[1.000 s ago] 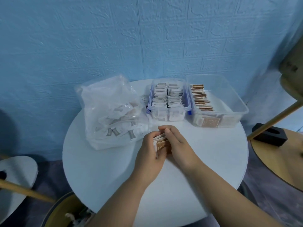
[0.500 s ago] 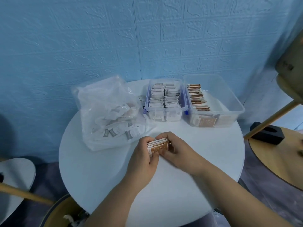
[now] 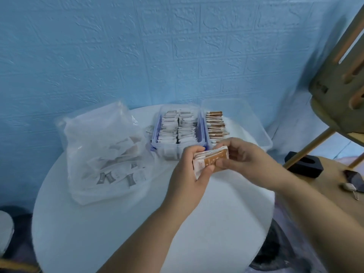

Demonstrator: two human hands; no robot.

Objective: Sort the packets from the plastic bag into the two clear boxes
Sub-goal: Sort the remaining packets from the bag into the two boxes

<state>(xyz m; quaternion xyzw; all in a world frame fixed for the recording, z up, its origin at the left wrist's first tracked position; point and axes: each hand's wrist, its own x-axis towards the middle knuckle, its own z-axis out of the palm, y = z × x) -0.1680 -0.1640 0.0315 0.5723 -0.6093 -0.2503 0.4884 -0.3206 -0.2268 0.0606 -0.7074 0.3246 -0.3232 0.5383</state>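
A stack of brown-and-white packets [image 3: 211,159] is held above the round white table [image 3: 137,223], just in front of the boxes. My left hand [image 3: 189,174] grips its left end and my right hand [image 3: 250,158] pinches its right end. The clear plastic bag [image 3: 104,152] with grey-and-white packets lies at the table's left. The left clear box [image 3: 163,123], blue-clipped, holds rows of grey-and-white packets. The right clear box [image 3: 254,123] holds a row of brown packets along its left side; its near end is hidden by my hands.
A wooden chair [image 3: 338,95] stands at the right, over a wooden surface [image 3: 334,194] bearing a black block [image 3: 304,167] and keys [image 3: 352,186]. The blue textured wall [image 3: 157,46] is close behind the table. A loose packet [image 3: 149,130] lies between bag and left box.
Both hands have lifted the packet stack off the table and carried it up and to the right, toward the near end of the boxes. The view has swung leftward.
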